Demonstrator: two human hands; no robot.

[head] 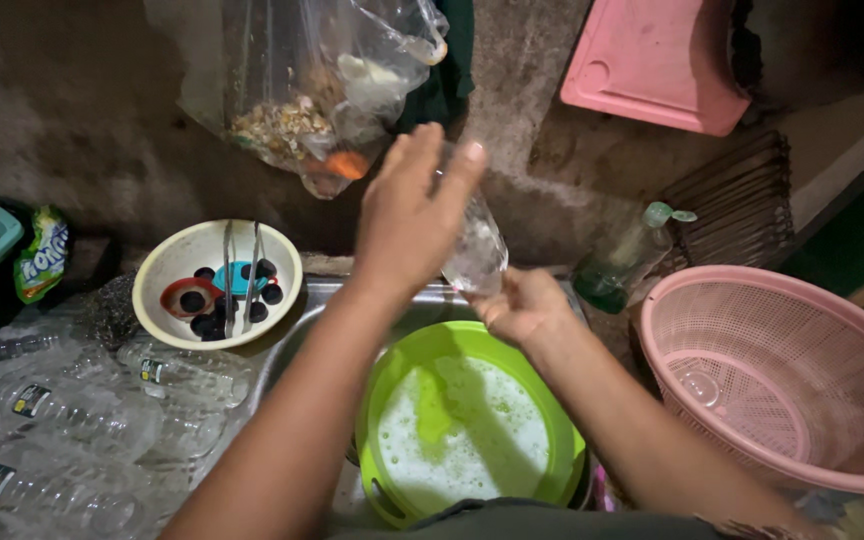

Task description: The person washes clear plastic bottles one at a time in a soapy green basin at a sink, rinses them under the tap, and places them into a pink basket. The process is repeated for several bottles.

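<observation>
Clear glass [474,250], wet and soapy-looking, is held above the green basin [392,400] of foamy water that sits in the metal sink [317,300]. The right hand [524,305] clamps its grip around the lower end of the glass, fingers closed on it, while the left hand [414,215] lies over the upper part with fingers spread flat, palm against the glass rather than closed around it, so it looks to be rubbing the surface. Judging by the foam on the water and the wet glass, washing of this piece is under way and not finished; it has not been rinsed or set down. The pink basket [752,300] on the right already holds one clear glass piece [700,385], which suggests some washing is done. To the left, several clear plastic bottles [82,420] lie in a heap, and whether they are washed cannot be told. A cream bowl [217,285] behind the sink holds tongs and small dark caps. A soap bottle [622,265] stands near the wall.
</observation>
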